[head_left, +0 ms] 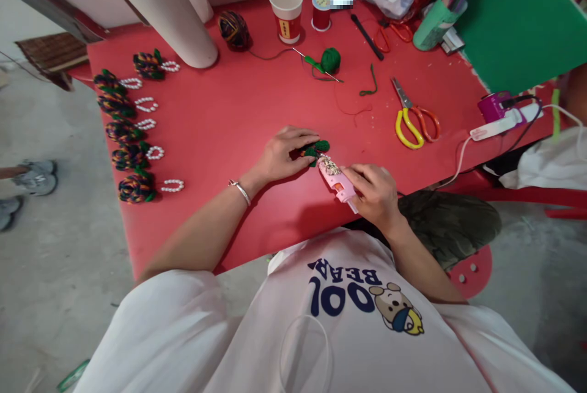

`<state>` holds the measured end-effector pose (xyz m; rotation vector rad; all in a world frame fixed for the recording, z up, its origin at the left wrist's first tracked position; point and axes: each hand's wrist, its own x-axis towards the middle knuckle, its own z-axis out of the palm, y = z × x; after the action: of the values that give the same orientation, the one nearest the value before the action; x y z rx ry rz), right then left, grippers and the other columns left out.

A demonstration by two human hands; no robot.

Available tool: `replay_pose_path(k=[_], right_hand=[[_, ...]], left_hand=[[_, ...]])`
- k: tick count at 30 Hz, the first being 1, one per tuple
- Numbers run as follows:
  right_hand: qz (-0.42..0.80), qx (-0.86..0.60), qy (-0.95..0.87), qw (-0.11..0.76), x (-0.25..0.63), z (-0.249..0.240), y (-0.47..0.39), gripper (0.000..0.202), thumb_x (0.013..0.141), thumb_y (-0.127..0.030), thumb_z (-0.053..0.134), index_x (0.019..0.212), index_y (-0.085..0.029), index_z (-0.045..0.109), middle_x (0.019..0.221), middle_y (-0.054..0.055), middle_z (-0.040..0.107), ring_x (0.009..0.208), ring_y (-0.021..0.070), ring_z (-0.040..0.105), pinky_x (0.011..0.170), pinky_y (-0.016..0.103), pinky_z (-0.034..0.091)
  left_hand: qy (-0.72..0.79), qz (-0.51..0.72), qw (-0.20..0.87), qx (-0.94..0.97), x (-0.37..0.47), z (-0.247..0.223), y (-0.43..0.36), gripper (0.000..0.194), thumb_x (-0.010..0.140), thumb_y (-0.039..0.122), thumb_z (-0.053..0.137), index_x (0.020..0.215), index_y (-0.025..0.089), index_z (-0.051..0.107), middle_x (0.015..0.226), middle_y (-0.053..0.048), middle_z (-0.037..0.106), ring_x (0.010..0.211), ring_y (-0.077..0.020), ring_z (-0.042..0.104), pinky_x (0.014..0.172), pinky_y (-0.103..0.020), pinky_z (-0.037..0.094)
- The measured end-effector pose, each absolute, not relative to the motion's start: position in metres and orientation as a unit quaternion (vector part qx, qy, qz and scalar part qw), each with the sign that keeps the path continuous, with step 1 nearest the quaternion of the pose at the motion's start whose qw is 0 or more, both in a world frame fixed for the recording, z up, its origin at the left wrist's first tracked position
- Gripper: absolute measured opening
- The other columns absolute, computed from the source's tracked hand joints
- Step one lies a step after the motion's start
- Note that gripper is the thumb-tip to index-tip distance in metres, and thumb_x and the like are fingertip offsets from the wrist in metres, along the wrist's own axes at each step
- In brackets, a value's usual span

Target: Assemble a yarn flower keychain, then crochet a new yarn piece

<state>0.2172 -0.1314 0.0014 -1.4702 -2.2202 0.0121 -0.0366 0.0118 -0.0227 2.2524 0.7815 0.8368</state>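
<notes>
Red and smooth, the counter [206, 118] runs from its near edge at the wearer's shirt [293, 295] back to the wall, its left edge dropping off to a grey floor [82, 258]. Close to the near edge, about midway along, the left hand [284, 151] pinches a small green-and-dark yarn piece [322, 146] between thumb and fingers. The right hand [375, 191] has its grip closed around a pink glue gun [334, 176], nozzle toward that piece; whether the two touch, I cannot tell. The right wrist lies right at the near edge, and the left forearm slants across the near left corner.

Along the left edge, six multicoloured yarn pieces [129, 156] line up, each with a loop of white beads [155, 153] on its inner side. A wide stretch of bare red separates them from the left hand, and another spans the middle of the counter behind both hands. Toward the far edge sit a dark yarn ball [233, 30], a paper cup [287, 11] and a red spool [321, 11], with a green yarn ball [331, 60] in front. Scissors [409, 107] lie beyond the right hand, and a white power strip [504, 123] reaches the right end.
</notes>
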Motion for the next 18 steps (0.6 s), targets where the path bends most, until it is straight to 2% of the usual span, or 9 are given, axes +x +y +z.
replay_pose_path(k=[6,18], right_hand=[[0.016,-0.54,-0.81,0.228,0.2168,0.0018,-0.1298,0.045,0.091,-0.016,0.057,0.134,-0.022,0.073,0.116,0.011,0.076,0.104,0.0267,0.069,0.085,0.04,0.05],[0.013,-0.522,-0.818,0.239,0.2156,0.0021,-0.131,0.044,0.092,-0.015,0.059,0.134,-0.017,0.073,0.115,0.013,0.077,0.103,0.0264,0.069,0.084,0.04,0.052]], left_hand=[[0.282,0.326,0.301,0.85,-0.0374,-0.0242,0.0125,0.041,0.09,0.036,0.073,0.128,0.023,0.077,0.132,-0.014,0.076,0.122,-0.031,0.071,0.111,-0.055,0.052],[0.286,0.318,0.304,0.851,-0.0374,-0.021,0.0123,0.04,0.091,0.036,0.068,0.128,0.023,0.078,0.132,-0.013,0.077,0.123,-0.0311,0.071,0.111,-0.054,0.053]])
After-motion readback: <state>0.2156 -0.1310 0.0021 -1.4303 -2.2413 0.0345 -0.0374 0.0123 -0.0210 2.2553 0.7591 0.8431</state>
